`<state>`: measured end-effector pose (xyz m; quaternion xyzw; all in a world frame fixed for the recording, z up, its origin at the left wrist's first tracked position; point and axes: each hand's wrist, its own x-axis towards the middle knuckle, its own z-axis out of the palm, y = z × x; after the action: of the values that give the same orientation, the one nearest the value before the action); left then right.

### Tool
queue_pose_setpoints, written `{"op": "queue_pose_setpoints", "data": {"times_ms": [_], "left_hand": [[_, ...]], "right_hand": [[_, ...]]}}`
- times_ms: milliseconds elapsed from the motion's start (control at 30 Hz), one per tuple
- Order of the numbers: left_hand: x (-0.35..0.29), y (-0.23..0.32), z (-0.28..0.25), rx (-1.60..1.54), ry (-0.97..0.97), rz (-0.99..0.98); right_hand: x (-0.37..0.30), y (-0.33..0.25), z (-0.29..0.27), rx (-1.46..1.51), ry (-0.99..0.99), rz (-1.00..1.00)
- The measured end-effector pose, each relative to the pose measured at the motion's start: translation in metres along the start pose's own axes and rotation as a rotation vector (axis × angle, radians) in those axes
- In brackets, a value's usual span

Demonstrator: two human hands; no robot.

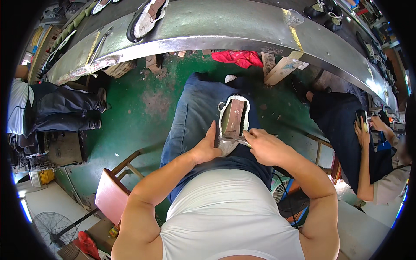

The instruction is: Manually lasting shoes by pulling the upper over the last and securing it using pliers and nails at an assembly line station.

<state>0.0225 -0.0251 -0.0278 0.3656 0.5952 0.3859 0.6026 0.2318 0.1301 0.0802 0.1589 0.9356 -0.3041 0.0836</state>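
A shoe upper with a white lining edge and a brown inner sole (235, 115) lies sole side up across my thighs, its whitish end toward my body. My left hand (207, 146) is closed around the near left side of this shoe, its thumb along the edge. From the right, my right hand (263, 146) grips a metal hand tool (228, 138), whose head lies across the near part of the shoe. Most of the tool's handle is hidden in the fist, so its exact kind cannot be told.
Ahead runs a metal-topped bench (203, 26) with another unfinished shoe (147, 21), a clear plastic cup (294, 17) and dark shoes (333, 19). Red cloth (238, 58) lies beneath it. Co-workers sit at left and right (342, 130). A pink-backed chair (112, 196) and a fan (54, 236) stand at left.
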Motion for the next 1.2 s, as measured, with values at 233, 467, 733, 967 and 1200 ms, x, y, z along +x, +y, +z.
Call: {"op": "queue_pose_setpoints", "data": {"times_ms": [233,467,733,967,1200], "left_hand": [[0.016,0.0,0.018,-0.58,0.269,-0.084],[0.036,-0.006,0.02,0.094,0.63,-0.061],[0.026,0.005,0.018,0.538,0.466,0.294],[0.031,0.022,0.003,0.832,0.235,0.314],[0.034,0.058,0.0,0.959,0.08,0.182]], "right_hand": [[0.016,-0.004,0.015,-0.113,-0.264,0.098],[0.004,0.002,0.013,0.084,-0.118,0.132],[0.026,0.008,0.0,-0.113,0.03,0.29],[0.016,0.055,0.004,0.255,-0.095,0.285],[0.05,0.051,0.01,0.416,0.332,0.263]]}}
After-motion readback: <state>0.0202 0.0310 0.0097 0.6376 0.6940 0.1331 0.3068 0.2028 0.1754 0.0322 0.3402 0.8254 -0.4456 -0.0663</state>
